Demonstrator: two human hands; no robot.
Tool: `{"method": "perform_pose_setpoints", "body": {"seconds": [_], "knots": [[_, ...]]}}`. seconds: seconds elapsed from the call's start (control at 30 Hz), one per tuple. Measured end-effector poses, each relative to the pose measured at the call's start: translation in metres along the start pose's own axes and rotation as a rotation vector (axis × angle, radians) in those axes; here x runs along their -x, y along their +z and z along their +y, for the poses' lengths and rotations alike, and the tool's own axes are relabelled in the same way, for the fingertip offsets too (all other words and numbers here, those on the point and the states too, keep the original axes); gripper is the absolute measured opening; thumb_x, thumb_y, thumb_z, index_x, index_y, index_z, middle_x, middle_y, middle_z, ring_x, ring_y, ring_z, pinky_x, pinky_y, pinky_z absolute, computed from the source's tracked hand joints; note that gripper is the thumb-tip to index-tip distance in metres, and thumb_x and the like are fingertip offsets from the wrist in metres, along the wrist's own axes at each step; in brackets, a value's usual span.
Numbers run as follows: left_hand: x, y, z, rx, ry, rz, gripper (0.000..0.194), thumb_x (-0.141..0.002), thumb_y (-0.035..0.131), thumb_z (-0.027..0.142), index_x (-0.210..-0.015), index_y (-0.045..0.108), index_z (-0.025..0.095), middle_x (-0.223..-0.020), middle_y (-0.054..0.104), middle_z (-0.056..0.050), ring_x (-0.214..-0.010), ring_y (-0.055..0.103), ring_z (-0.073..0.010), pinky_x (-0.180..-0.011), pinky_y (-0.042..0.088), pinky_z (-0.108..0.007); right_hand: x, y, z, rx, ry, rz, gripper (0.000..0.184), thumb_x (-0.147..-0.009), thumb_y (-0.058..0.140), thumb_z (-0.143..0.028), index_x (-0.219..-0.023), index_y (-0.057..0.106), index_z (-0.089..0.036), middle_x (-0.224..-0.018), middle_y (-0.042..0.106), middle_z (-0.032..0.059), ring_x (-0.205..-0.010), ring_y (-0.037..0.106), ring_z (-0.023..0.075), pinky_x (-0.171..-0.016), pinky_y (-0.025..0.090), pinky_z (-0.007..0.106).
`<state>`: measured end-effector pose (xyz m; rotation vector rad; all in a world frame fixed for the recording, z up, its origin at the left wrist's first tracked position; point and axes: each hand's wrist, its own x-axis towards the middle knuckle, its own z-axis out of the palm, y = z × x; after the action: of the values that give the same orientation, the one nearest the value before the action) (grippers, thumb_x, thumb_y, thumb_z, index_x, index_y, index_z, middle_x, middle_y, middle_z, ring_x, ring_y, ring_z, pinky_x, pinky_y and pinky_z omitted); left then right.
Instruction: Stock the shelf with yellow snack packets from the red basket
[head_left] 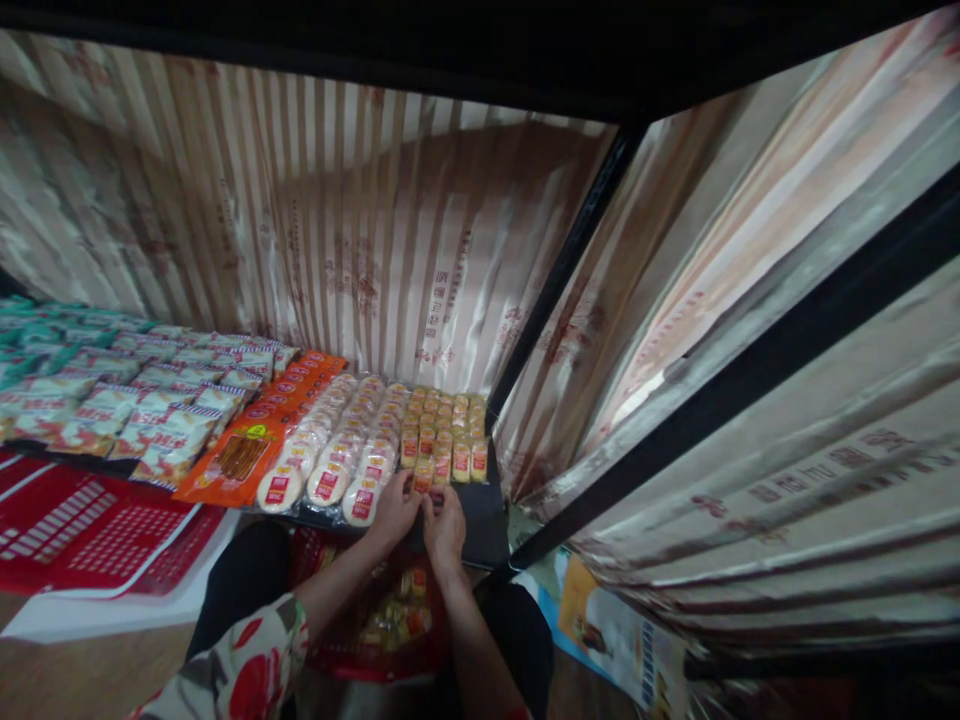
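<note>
My left hand (393, 512) and my right hand (444, 528) meet at the front edge of a low dark shelf (480, 520). Both are closed in a pinch on a small yellow and red snack packet (422, 476) at the front of rows of the same packets (442, 430). To their left lie rows of round white wrapped cakes (334, 450) with red labels. Below my arms sits a red basket (382, 620) holding more small yellow packets.
Orange flat packs (259, 440) and white-and-green bags (142, 400) fill the shelf farther left. Striped plastic sheeting (360, 240) lines the back and right side behind black frame bars (570, 260). Red printed sheets (82, 530) lie on the floor at left; a printed leaflet (615, 630) lies at right.
</note>
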<state>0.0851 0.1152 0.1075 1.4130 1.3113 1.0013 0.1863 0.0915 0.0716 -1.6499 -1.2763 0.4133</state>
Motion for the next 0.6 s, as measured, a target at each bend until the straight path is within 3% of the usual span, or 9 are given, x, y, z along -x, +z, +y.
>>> {"method": "perform_pose_setpoints", "body": {"seconds": [0.23,0.6], "knots": [[-0.011,0.005,-0.004,-0.058,-0.055,0.041,0.038,-0.075,0.047,0.01,-0.112,0.055,0.013,-0.116,0.061,-0.013,-0.105,0.058,-0.0181,-0.088,0.046,-0.029,-0.009,0.007,0.0,0.03,-0.032,-0.005,0.023,-0.079,0.043,-0.028,-0.089,0.062,-0.018,-0.083,0.063,0.0073,-0.074,0.06,0.02,-0.067,0.048,0.031],[-0.017,0.009,-0.009,-0.137,-0.06,0.058,0.056,-0.076,0.047,0.016,-0.132,0.042,0.017,-0.127,0.056,-0.01,-0.115,0.053,-0.0216,-0.098,0.039,-0.033,-0.013,0.018,0.008,0.084,-0.081,0.012,0.038,-0.083,0.037,-0.026,-0.106,0.065,-0.014,-0.108,0.065,0.0127,-0.104,0.058,0.0219,-0.093,0.044,0.037]]}}
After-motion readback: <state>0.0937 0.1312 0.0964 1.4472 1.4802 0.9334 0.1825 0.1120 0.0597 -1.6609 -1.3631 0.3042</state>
